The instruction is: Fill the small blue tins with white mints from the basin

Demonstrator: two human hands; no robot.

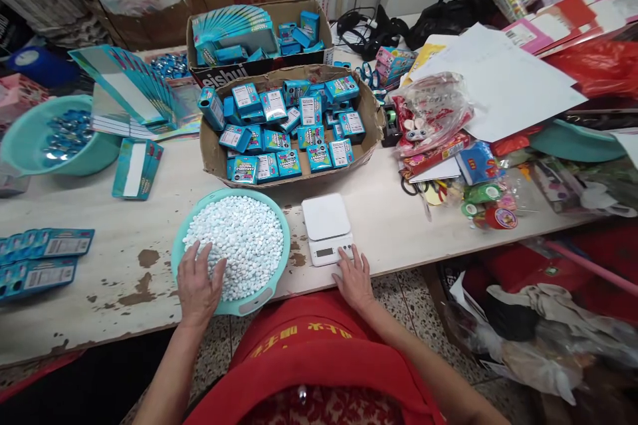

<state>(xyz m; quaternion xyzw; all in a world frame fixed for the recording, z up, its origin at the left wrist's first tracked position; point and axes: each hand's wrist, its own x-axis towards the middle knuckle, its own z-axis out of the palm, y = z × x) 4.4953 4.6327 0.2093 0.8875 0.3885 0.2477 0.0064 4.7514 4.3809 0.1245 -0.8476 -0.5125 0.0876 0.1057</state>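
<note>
A teal basin (179,247) full of small white candies (242,242) sits at the table's near edge. My left hand (198,282) lies flat on the candies at the basin's near left side, fingers spread. To the right of the basin stands a small white digital scale (326,227) with nothing on its platform. My right hand (353,277) rests open at the scale's near right corner, fingertips touching its front by the display.
Behind the scale, a cardboard tray (212,153) holds several blue candy boxes (279,126); a second carton (259,66) stands farther back. Flat blue packs (137,169) and another teal basin (30,139) lie left. Bags, papers and tape rolls (491,209) crowd the right.
</note>
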